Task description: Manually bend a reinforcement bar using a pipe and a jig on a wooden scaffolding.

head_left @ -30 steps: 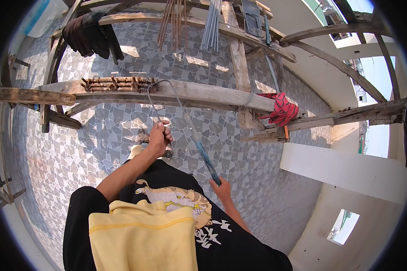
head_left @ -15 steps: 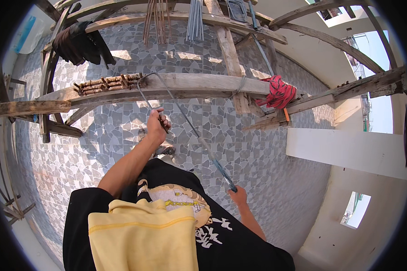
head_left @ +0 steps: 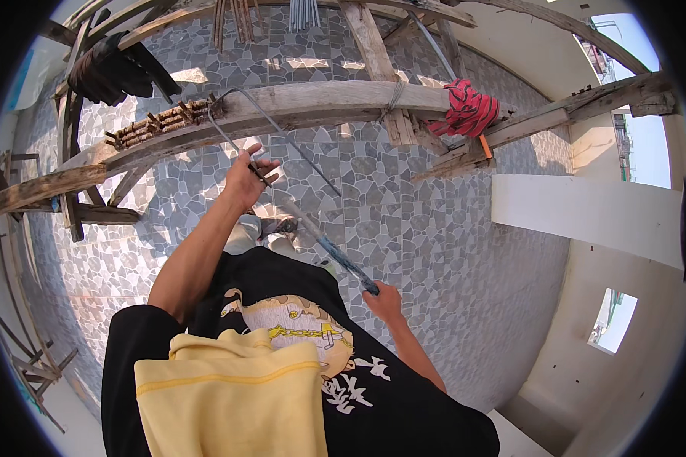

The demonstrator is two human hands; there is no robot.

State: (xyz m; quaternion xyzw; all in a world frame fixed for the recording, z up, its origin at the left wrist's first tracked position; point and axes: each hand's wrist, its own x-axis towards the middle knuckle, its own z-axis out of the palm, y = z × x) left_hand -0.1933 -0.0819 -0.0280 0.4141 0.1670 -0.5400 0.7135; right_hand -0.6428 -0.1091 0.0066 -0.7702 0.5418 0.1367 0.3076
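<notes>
A thin steel rod (head_left: 282, 135), bent into a hook shape, lies over the wooden beam at the rusty metal pegs (head_left: 162, 122). My left hand (head_left: 245, 181) is around the rod's near leg, thumb against it and some fingers loosely spread; the short end pokes out below them. Low on the right, my right hand (head_left: 383, 302) grips the near end of a blue-grey pipe (head_left: 337, 257), which slants up and left. The pipe's far end is blurred and stands apart from the rod's free end.
The thick beam (head_left: 320, 103) crosses in front of me on timber supports. Dark cloth (head_left: 118, 70) hangs at the far left. Red cloth (head_left: 467, 108) is wrapped on the beam's right end. Straight rods (head_left: 305, 15) rest at the back. A white ledge (head_left: 587, 217) juts out at right.
The pipe has come off the rod's free end and moved left and nearer with my right hand. My left hand's fingers have loosened. The whole view has shifted slightly.
</notes>
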